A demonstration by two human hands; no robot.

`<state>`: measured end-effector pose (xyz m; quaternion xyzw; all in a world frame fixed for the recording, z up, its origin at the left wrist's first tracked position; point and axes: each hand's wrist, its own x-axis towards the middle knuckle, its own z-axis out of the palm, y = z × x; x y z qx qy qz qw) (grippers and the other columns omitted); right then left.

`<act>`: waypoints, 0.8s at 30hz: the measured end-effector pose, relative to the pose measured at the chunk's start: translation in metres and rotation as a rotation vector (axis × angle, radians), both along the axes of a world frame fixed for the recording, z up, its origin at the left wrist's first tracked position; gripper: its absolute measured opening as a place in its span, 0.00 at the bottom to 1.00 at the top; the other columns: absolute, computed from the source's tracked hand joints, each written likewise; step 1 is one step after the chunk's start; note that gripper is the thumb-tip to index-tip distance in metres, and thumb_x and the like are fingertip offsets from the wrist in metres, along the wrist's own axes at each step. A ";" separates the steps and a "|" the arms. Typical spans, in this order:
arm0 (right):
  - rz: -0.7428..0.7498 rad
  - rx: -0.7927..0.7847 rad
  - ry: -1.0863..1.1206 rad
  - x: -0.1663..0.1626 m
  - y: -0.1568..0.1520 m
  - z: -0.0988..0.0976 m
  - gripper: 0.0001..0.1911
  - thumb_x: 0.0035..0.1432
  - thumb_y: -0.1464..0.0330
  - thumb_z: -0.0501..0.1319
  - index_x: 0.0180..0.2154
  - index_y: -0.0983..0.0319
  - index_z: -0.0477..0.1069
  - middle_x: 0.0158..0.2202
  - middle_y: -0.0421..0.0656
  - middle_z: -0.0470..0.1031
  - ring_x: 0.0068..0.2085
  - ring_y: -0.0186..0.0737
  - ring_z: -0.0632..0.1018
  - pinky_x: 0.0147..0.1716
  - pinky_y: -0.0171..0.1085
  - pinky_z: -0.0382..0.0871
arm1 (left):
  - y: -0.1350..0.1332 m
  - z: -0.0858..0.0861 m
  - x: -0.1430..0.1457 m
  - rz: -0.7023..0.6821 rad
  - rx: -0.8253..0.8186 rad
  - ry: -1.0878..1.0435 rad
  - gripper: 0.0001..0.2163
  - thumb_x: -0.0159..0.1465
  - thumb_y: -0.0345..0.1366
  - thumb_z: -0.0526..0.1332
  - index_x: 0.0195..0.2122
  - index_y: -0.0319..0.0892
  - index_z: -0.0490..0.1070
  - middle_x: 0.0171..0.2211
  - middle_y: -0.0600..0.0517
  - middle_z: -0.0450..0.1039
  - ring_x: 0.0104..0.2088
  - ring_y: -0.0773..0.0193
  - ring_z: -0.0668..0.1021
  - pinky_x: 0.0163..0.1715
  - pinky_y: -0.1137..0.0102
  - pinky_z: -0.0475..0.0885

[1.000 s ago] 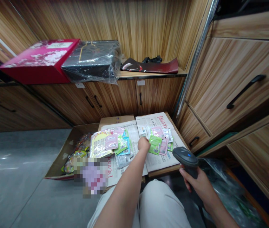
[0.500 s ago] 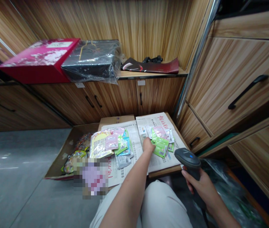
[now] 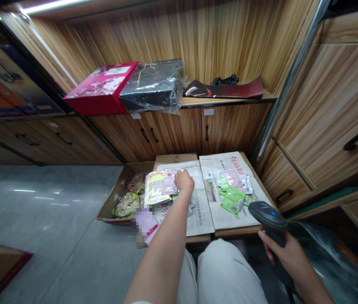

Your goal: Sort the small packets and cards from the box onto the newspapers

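Observation:
My right hand grips a dark handheld barcode scanner, its head pointing left near the newspaper. Reaching forward, my left hand has its fingers curled at the edge of a pink packet in the left pile; the fingertips are partly hidden. A clear-wrapped yellow and white pack lies under and beside that packet. Other small packets there are mostly covered by my left hand and forearm. On the right newspaper sits another pile, with green packets and a pink packet.
An open cardboard box with wrapped goods stands on the floor at left. Behind are wooden cabinets; the shelf above carries a pink box and a plastic-wrapped black box. Clear plastic lies at right.
My left hand has moved left from the green packets on the right to the pink packet in the left pile. The view has turned left; the scanner stays in my right hand.

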<state>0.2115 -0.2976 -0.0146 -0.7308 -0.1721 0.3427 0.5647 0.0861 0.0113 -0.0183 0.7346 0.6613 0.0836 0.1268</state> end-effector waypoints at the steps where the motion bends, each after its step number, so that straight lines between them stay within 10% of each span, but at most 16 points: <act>1: 0.007 0.002 0.004 -0.001 0.001 0.000 0.26 0.43 0.50 0.70 0.34 0.65 0.71 0.14 0.33 0.66 0.14 0.32 0.66 0.11 0.31 0.60 | 0.005 0.002 -0.012 0.081 0.023 0.054 0.13 0.61 0.35 0.61 0.47 0.40 0.72 0.52 0.37 0.69 0.55 0.46 0.69 0.49 0.59 0.67; 6: 0.044 0.028 0.042 -0.002 0.003 -0.001 0.28 0.46 0.49 0.69 0.38 0.65 0.70 0.15 0.32 0.65 0.15 0.31 0.65 0.12 0.31 0.61 | 0.019 0.000 -0.059 0.362 -0.080 0.144 0.23 0.57 0.38 0.65 0.53 0.39 0.65 0.56 0.34 0.64 0.56 0.44 0.67 0.50 0.55 0.66; 15: 0.030 0.085 0.204 0.005 0.009 0.003 0.29 0.46 0.49 0.70 0.41 0.63 0.70 0.18 0.32 0.69 0.16 0.30 0.68 0.14 0.29 0.64 | 0.033 -0.005 -0.078 0.431 -0.145 0.039 0.38 0.44 0.40 0.74 0.55 0.39 0.61 0.56 0.32 0.65 0.56 0.41 0.70 0.48 0.56 0.70; 24: 0.035 0.072 0.256 0.052 0.023 0.006 0.31 0.38 0.55 0.76 0.41 0.64 0.72 0.24 0.37 0.77 0.26 0.37 0.78 0.24 0.34 0.76 | 0.049 0.013 -0.075 0.297 -0.154 -0.209 0.09 0.47 0.27 0.68 0.28 0.40 0.72 0.39 0.40 0.79 0.44 0.43 0.79 0.38 0.61 0.71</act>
